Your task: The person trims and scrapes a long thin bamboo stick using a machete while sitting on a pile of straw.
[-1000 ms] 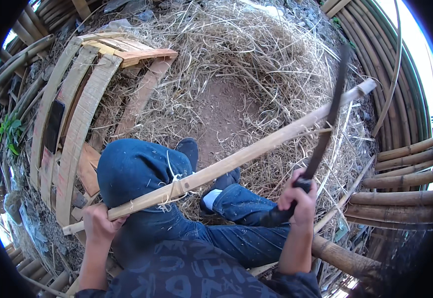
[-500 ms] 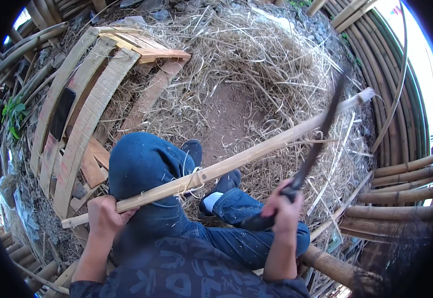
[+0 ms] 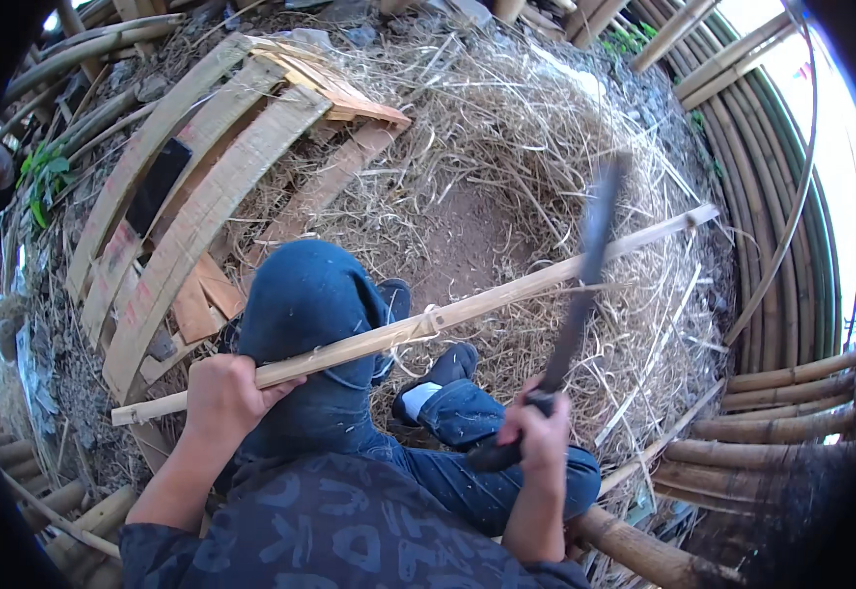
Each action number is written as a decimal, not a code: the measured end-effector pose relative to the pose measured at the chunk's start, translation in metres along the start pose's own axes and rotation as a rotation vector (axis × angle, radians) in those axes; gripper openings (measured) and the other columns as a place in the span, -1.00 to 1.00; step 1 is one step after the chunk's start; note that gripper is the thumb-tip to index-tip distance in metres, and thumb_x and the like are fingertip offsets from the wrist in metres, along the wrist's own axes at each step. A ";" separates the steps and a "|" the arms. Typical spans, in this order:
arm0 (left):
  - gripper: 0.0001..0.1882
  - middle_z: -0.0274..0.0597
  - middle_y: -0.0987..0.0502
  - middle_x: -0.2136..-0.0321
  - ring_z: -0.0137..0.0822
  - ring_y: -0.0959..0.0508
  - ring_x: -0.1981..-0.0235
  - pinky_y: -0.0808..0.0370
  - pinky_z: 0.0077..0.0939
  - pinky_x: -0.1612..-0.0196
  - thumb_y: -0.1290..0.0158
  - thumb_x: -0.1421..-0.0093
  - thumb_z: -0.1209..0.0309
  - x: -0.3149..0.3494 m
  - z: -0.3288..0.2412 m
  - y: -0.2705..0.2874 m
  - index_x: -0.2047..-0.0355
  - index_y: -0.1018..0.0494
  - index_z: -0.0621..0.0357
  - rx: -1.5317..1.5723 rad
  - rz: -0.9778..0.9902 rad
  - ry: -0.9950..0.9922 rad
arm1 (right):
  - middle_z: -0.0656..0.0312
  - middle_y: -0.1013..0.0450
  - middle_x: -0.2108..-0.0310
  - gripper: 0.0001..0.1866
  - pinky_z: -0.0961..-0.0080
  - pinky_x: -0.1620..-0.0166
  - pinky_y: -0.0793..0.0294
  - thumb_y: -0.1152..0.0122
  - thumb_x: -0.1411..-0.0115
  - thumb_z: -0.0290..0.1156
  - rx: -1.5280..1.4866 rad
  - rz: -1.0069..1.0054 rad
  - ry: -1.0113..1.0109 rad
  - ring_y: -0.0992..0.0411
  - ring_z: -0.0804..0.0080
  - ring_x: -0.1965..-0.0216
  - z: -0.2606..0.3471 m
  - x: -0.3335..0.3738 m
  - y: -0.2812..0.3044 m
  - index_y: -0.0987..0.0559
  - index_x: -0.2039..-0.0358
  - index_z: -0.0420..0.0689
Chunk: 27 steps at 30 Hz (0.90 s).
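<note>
A long pale bamboo strip (image 3: 379,341) slants across my raised knee, its far end up to the right over the straw. My left hand (image 3: 226,395) is wrapped round it close to its lower left end. Curled shavings hang from the strip around a node near its middle. In my right hand (image 3: 538,432) is a machete (image 3: 585,285) with a black handle, the fingers closed round the grip. The dark blade points up and away, slightly blurred, and crosses in front of the strip's right part. A thin sliver sticks out beside the strip near the blade.
A slatted wooden crate (image 3: 202,211) lies at the left with a dark phone-like slab (image 3: 160,187) on it. Straw and shavings (image 3: 546,128) cover the ground ahead. Stacked bamboo poles (image 3: 781,236) line the right side. One thick pole (image 3: 644,550) lies beside my right arm.
The machete and my right hand have shifted left, and the blade stands more upright. The strip has turned to a flatter slant. The whole view has shifted slightly.
</note>
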<state>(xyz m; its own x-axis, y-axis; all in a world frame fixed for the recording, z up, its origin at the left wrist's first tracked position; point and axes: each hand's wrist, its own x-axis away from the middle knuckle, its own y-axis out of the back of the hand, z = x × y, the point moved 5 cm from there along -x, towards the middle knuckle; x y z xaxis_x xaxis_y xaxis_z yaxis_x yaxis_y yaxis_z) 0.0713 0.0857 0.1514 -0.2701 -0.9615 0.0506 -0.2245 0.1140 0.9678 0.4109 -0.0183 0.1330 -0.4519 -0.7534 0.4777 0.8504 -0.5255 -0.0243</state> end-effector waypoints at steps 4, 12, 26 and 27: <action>-0.25 0.00 -0.42 0.82 -0.01 -0.52 0.70 -0.46 -0.24 0.60 -0.06 0.08 -0.32 -0.004 0.001 0.002 0.79 -0.48 0.26 -0.031 0.080 0.066 | 0.29 -0.32 0.69 -0.69 0.61 0.67 -0.30 -0.19 0.16 -0.71 0.119 0.341 -0.165 -0.32 0.53 0.76 -0.028 0.033 -0.044 -0.36 0.36 -0.21; -0.20 -0.02 -0.46 0.79 -0.05 -0.56 0.64 -0.50 -0.28 0.55 0.07 0.05 -0.41 0.003 0.002 0.010 0.78 -0.51 0.19 -0.017 0.094 0.089 | 0.28 -0.24 0.73 -0.75 0.55 0.70 -0.31 0.02 0.12 -0.68 -0.112 0.037 0.085 -0.19 0.52 0.80 0.009 -0.001 -0.006 -0.31 0.36 -0.20; -0.21 0.00 -0.51 0.71 -0.03 -0.59 0.58 -0.54 -0.20 0.47 0.09 0.00 -0.38 0.011 0.000 0.019 0.69 -0.55 0.21 0.025 0.111 0.067 | 0.33 -0.12 0.71 -0.74 0.55 0.70 -0.16 -0.05 0.05 -0.60 -0.448 0.729 -0.337 -0.11 0.57 0.80 -0.041 0.060 -0.064 -0.28 0.31 -0.18; -0.21 0.01 -0.52 0.70 -0.02 -0.59 0.57 -0.54 -0.20 0.46 0.09 0.00 -0.38 0.010 -0.001 0.018 0.68 -0.55 0.21 0.041 0.120 0.077 | 0.33 -0.12 0.71 -0.74 0.55 0.70 -0.16 -0.05 0.05 -0.60 -0.425 0.722 -0.302 -0.11 0.57 0.80 -0.036 0.058 -0.065 -0.28 0.30 -0.18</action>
<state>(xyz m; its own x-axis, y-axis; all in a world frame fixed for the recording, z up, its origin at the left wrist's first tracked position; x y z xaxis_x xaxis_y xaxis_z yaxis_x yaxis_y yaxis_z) 0.0652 0.0778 0.1692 -0.2250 -0.9565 0.1857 -0.2336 0.2380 0.9428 0.3196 -0.0421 0.1303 0.2974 -0.8525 0.4298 0.7016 -0.1102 -0.7040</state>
